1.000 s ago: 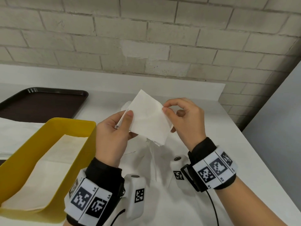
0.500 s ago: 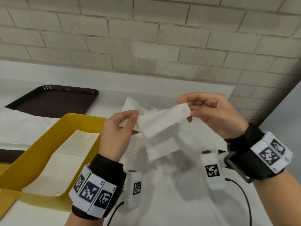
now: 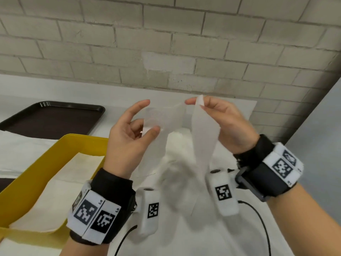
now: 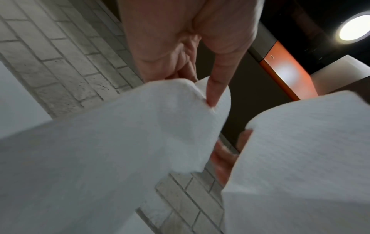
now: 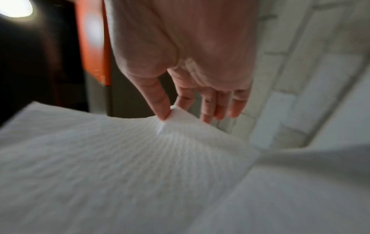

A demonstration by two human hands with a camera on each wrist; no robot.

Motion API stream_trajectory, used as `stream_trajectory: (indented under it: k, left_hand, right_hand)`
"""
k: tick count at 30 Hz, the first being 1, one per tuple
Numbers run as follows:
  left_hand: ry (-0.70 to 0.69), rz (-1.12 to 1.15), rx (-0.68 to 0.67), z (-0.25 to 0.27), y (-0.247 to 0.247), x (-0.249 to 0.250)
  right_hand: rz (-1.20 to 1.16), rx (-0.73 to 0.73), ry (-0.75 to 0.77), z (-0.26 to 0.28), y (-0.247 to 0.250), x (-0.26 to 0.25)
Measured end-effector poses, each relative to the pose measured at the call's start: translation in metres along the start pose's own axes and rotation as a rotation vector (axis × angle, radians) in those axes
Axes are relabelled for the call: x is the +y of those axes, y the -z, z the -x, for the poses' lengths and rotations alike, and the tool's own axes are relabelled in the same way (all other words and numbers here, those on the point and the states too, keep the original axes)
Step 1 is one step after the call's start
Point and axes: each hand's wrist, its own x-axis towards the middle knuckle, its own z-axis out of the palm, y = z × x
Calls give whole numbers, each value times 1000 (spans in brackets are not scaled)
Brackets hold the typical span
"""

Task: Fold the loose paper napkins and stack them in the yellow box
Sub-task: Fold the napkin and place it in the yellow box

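Observation:
I hold a white paper napkin up in the air between both hands, partly unfolded and blurred by motion. My right hand pinches its top corner between thumb and forefinger, as the right wrist view shows at the napkin and the hand. My left hand pinches the other edge with its thumb, forefinger raised; the left wrist view has the thumb pressed into the napkin. The yellow box sits below left with folded napkins inside. More loose napkins lie under the hands.
A dark brown tray rests at the back left of the white table. A brick wall stands right behind. The table's edge runs diagonally at the right. A white sheet lies left of the box.
Both hands have risen and the folded napkin has been pulled open. The right hand lifted its corner upward; the napkin now hangs down long from it.

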Motion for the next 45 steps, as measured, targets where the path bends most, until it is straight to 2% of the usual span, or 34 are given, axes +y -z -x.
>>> stream_trajectory:
  k: [4,12,21,25,29,32,34,36,38,40,42,45]
  left_hand:
    - [29,57,0,-1,-6,1]
    - [-31,84,112,2,-12,-5]
    - [-12,142,178,1,-18,-13]
    - [27,129,116,-1,-19,-14]
    - [42,-8,43,0,-15,-18]
    - [114,-32,56,-2,-17,-21]
    - [145,-84,81,-5,-18,-27]
    - [158,-58,112,-5,-17,-29]
    - [154,-22,116,-4,-17,-29]
    - [164,-13,106,-3,-17,-30]
    - [169,-41,117,-2,-14,-34]
    - [128,-161,194,2,-6,-37]
  right_hand:
    - [-71,67,-130,-6,-18,17]
    - [42,335,-118,-11,-35,26]
    - [66,364,-82,-14,-35,27]
    - [114,362,-33,-17,-32,26]
    - [132,360,-14,-20,-28,22]
    - [131,314,-10,-18,-23,21]
    - [59,182,-28,-16,-21,19]
    - [108,40,-113,-13,-20,19]
    - [249,-43,-213,-11,-20,22]
    - [319,-70,-228,-10,-20,29]
    - [293,-85,-215,-8,-20,33]
    - [312,-129,-295,-6,-6,42]
